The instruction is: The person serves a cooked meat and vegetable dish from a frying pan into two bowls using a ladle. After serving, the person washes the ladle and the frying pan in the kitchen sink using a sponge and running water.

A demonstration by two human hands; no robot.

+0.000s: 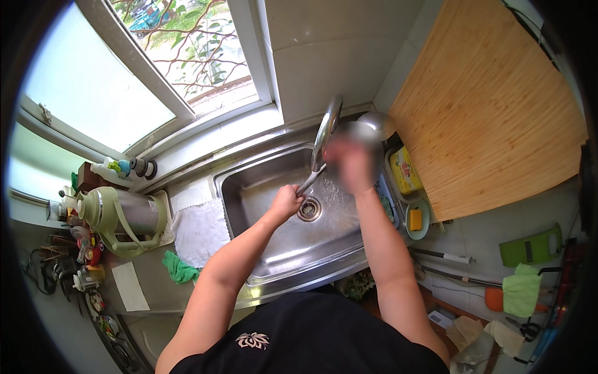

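Observation:
My left hand (pixel 288 203) is closed around a grey handle (pixel 312 181) above the stainless steel sink (pixel 266 224). The handle runs up to the right, towards a blurred patch. My right hand (pixel 352 161) reaches into that patch on the sink's right side. Blur hides its fingers and most of a rounded grey thing around it, so its grip cannot be made out. A curved chrome faucet (pixel 325 133) arches over the sink, just left of the right hand. Water wets the basin beside the round drain (pixel 309 209).
Left of the sink lie a white cloth (pixel 198 231), a green cloth (pixel 180 268) and a green vacuum flask (pixel 128 217). On the right are a yellow packet (pixel 405 170), a dish with a yellow soap bar (pixel 415 219) and a large wooden board (pixel 490 112). A window (pixel 187 51) stands behind.

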